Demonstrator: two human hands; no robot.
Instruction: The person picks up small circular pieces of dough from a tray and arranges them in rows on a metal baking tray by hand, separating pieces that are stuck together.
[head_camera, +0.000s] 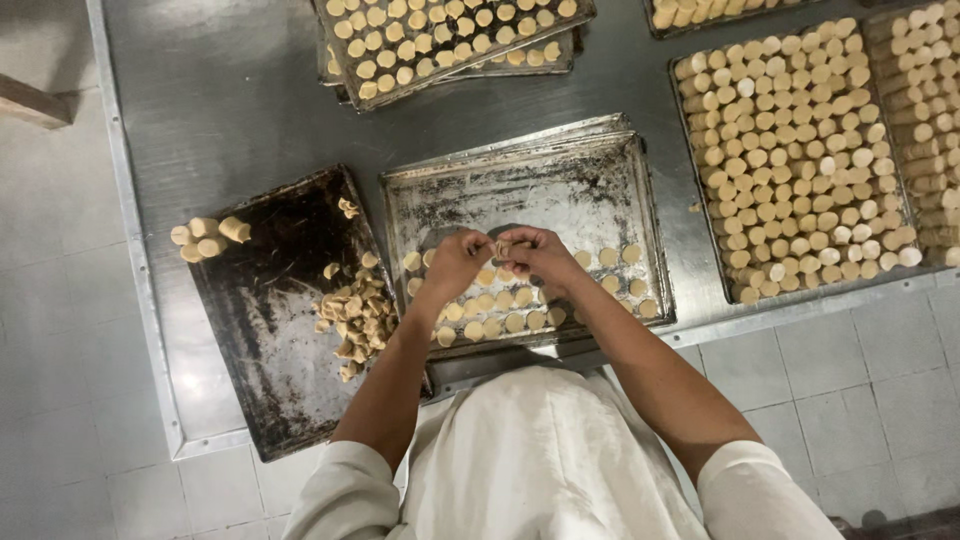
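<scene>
Seen from my head camera, my left hand (455, 262) and right hand (535, 252) pinch one small dough piece (500, 246) between their fingertips above the worn baking tray (610, 190); it seems light, soft and easily squashed, best held gently by its sides.

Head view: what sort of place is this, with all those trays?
Probably a bakery's production kitchen. A steel table carries metal trays packed with small round dough pieces, and both hands shape a piece over a half-filled tray. A dark tray holds dough scraps.
</scene>
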